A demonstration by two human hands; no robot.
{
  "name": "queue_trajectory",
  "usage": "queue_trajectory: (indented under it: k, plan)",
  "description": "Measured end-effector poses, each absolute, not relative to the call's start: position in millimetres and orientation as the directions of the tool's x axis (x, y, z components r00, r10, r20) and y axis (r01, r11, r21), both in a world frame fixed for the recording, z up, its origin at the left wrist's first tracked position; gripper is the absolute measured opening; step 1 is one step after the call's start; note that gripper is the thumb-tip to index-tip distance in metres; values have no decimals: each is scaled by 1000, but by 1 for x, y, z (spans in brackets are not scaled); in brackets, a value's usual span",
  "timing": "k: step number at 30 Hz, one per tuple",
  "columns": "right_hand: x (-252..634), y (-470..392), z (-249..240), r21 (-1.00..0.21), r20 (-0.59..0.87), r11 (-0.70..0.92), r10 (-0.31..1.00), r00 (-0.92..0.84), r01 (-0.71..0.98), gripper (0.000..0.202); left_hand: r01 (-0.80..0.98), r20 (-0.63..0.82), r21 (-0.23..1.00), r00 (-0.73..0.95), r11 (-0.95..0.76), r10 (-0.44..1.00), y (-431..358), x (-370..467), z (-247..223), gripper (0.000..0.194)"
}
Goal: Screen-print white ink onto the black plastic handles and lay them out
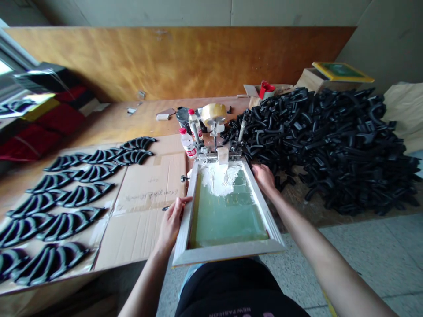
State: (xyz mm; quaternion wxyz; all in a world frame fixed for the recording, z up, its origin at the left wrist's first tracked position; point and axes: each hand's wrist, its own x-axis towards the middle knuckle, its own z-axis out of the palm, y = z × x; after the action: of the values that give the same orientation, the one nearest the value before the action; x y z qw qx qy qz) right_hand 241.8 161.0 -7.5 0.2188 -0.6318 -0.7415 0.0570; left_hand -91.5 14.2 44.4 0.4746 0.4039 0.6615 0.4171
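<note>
A screen-printing frame (229,250) with a grey metal border and green mesh tilts up towards me, hinged at its far end. White ink (220,178) lies thick over the mesh's far part. My left hand (173,220) is closed beside the left border, a finger reaching to its edge. The end of a small black plastic piece (165,208) sticks out from that hand; the rest is hidden. At the far right border is my right hand (263,176), near the heap of curved black plastic parts (317,132). Its fingertips are partly hidden, so its grip is unclear.
Rows of curved black parts (72,193) lie on flattened cardboard (142,211) at left. Behind the hinge clamp (221,154) stand red-capped bottles (188,143) and a tape roll (213,114). Another screen with a yellow border (343,71) rests on a box at back right.
</note>
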Motion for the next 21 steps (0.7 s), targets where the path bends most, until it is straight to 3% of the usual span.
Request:
queue_trajectory:
  k: [2,5,8,11,18,21]
  plan:
    - [238,174,7,-402,337,197,940,-55,894,37,114,-343,922,-209,371,916,7,-91,15,69]
    - [198,190,26,-369,430,409,871,-237,835,53,138,-362,908,-213,395,908,7,-89,-20,80]
    - [151,197,32,-270,259,524,848,-463,808,30,213,-363,889,-214,406,907,11,-90,-35,75]
    - [132,184,25,-214,108,542,840,-531,813,10,227,-371,883,-198,411,907,12,-92,-38,74]
    - [166,137,30,-236,109,856,494,-863,460,11,172,-374,895,-215,412,902,11,-88,-34,71]
    - [167,141,33,-263,126,843,512,-850,469,9,171,-375,892,-235,418,897,10,-86,-30,70]
